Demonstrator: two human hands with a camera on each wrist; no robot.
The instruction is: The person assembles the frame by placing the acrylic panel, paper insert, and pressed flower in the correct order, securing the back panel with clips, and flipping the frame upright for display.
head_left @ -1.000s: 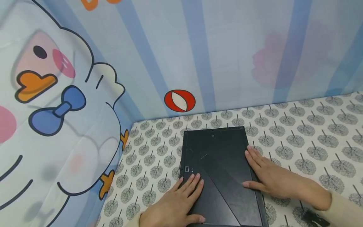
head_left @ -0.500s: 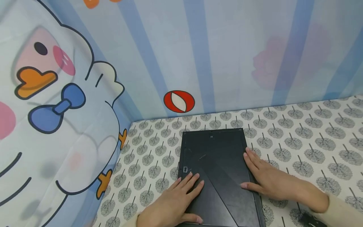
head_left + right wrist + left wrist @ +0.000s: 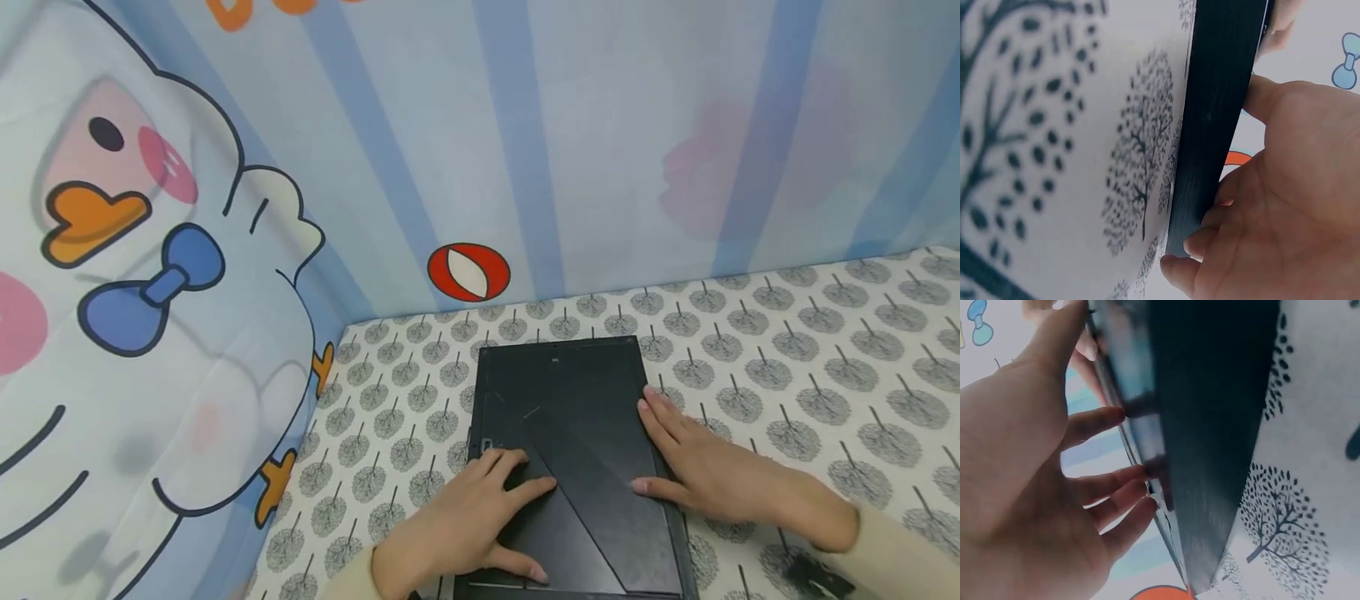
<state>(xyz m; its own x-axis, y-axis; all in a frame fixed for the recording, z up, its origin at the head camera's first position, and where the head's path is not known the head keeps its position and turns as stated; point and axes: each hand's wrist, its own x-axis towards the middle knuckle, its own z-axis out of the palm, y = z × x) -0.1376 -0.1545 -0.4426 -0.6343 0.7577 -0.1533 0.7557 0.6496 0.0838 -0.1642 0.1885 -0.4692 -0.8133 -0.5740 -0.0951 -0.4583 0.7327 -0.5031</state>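
A black picture frame [image 3: 562,375] lies with its back up, an easel leg [image 3: 592,475] folded flat against the backing. My left hand [image 3: 472,517] touches the lower left of the back, its fingers arched and spread, the thumb near the bottom edge. Along the right edge rests my right hand [image 3: 712,475], fingers extended and thumb on the backing. In the left wrist view the fingertips meet the top edge of the frame's dark side [image 3: 1210,425]. The right wrist view has the fingers against the opposite dark side [image 3: 1216,106]. The underside is hidden.
A cloth with a grey tree print [image 3: 795,392] covers the table. Behind it hangs a blue striped backdrop [image 3: 622,150] with a cartoon duck [image 3: 247,442]. A small black object [image 3: 817,575] lies by the right sleeve.
My left fingers have gone from lying flat to arched, and the hand has shifted slightly. The right hand stays along the edge. The head view has moved a little.
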